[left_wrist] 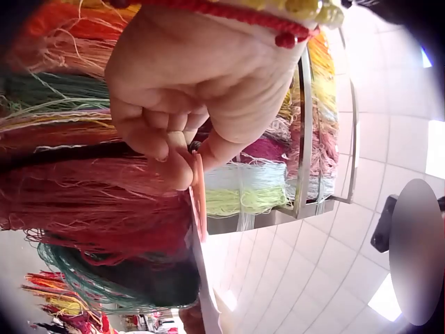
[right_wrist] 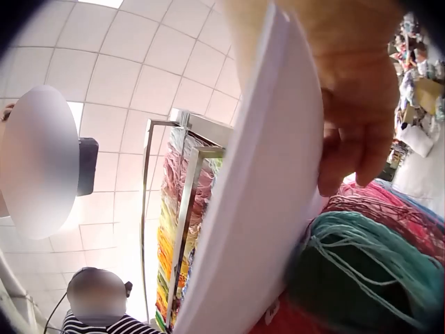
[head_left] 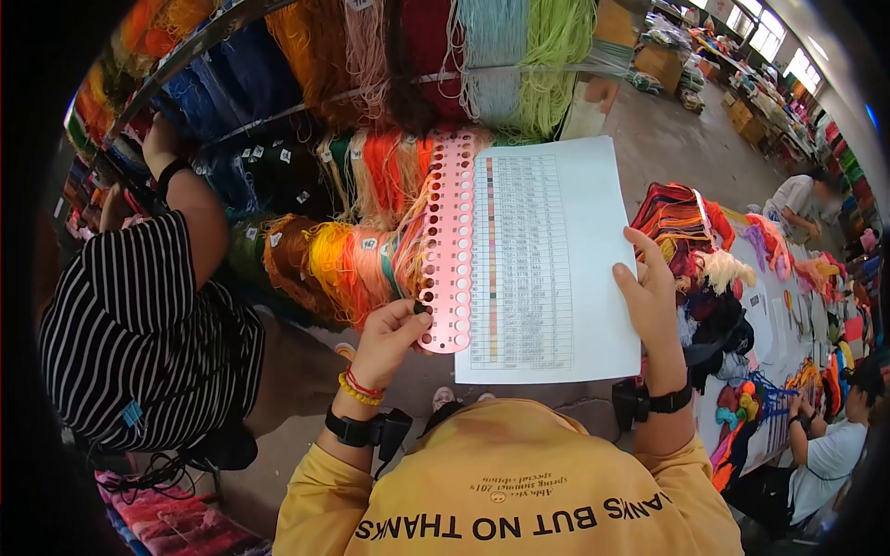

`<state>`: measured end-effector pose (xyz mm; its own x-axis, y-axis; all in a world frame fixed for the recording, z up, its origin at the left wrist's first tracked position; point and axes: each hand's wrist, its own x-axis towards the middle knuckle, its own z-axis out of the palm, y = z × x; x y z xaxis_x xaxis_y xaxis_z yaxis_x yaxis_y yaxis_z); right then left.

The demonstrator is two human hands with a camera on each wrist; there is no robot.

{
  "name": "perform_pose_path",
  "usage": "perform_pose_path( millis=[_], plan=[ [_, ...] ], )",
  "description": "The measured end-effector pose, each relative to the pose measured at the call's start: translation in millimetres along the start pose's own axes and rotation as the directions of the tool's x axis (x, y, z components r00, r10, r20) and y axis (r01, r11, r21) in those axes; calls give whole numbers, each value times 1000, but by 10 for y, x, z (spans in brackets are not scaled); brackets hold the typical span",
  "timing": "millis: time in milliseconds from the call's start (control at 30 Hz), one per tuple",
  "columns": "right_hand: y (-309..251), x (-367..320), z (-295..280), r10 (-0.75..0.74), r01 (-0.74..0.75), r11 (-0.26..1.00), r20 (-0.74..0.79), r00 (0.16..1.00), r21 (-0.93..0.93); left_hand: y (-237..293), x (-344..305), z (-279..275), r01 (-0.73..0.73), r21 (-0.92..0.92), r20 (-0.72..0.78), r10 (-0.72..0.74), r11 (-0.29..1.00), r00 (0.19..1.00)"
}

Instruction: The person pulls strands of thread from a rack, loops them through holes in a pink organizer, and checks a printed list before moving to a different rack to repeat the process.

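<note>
A pink card with punched holes [head_left: 449, 241] lies along the left side of a printed sheet [head_left: 593, 278] listing rows with small colour swatches. My left hand [head_left: 393, 335] pinches the card's lower left edge, where dark thread shows at the fingertips; in the left wrist view the hand [left_wrist: 201, 83] has thumb and fingers together at the card's edge [left_wrist: 199, 188]. Colored threads run from the card's left holes. My right hand [head_left: 653, 301] grips the right edge of the sheet, thumb on top; in the right wrist view its fingers [right_wrist: 341, 153] are behind the white paper [right_wrist: 257, 181].
Hanging thread skeins [head_left: 505, 65] fill a metal rack ahead. A person in a striped top [head_left: 158, 315] stands at the left, reaching into the rack. At the right, a table [head_left: 765, 324] holds bundles of yarn, with a person in white [head_left: 825, 463] beside it.
</note>
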<state>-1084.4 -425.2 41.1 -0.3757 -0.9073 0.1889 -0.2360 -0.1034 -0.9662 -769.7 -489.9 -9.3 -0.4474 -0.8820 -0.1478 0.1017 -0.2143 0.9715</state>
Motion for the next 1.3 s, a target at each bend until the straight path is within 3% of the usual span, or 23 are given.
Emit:
perform_pose_path(
  millis=[233,333,533,700,967,1100,1300],
  plan=[
    [99,124,38,100,-99,992,3,995,-73,-72,44,-26,3,-82,-94,-11,997,995],
    [124,105,-107,104,-102,977,1,995,-189,-108,-5,-61,6,-108,-128,-20,994,992],
    [104,26,-238,-32,13,981,-91,995,-194,-129,-138,-215,-43,-59,-277,25,997,961],
    [-113,-70,-188,-65,22,951,-130,989,-307,-57,-214,-270,-103,-49,-357,79,993,931],
    [-208,-151,-118,-153,47,891,-200,968,-452,99,-242,-456,-163,107,-354,191,981,915],
    [-428,-233,-56,-208,49,840,-238,949,-540,278,-180,-671,-263,128,-340,291,956,894],
    [-1078,-471,282,-204,121,915,-181,962,-385,783,33,-1271,-303,162,-321,341,939,884]
  ],
)
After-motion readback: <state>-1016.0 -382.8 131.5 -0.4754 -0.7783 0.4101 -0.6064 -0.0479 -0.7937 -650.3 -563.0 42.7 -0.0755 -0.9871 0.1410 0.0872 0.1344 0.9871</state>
